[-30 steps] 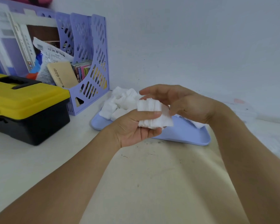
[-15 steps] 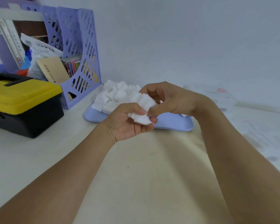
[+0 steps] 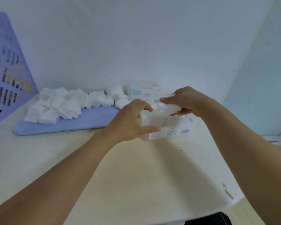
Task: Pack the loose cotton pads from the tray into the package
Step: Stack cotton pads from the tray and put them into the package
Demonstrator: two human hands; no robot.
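From left to right: a lilac rack (image 3: 10, 78) at the frame edge; a lilac tray (image 3: 81, 121) on the table (image 3: 136, 176); then the two hands meeting over the package (image 3: 167, 129). On the tray we see a loose heap of pads (image 3: 60, 104), still the larger share of the work by our judgement. The left hand (image 3: 130, 122) curls round the near end of the package, thumb below and fingers arched above, steadying it and, it seems, holding its mouth apart. The right hand (image 3: 186, 101) pinches a small stack (image 3: 169, 108) between thumb and fingers, directly above the package and just touching its upper edge. Motion blur hides whether the leading edge of the stack has entered the opening. The package itself is translucent, lying on the table just right of the tray, with pale contents dimly visible inside.

Step in hand — insertion of one gathered stack. We judge the next move to call for a level push along the length of the package, the left hand keeping the film taut so the soft pads do not buckle or fan out at the mouth — then a return to the heap
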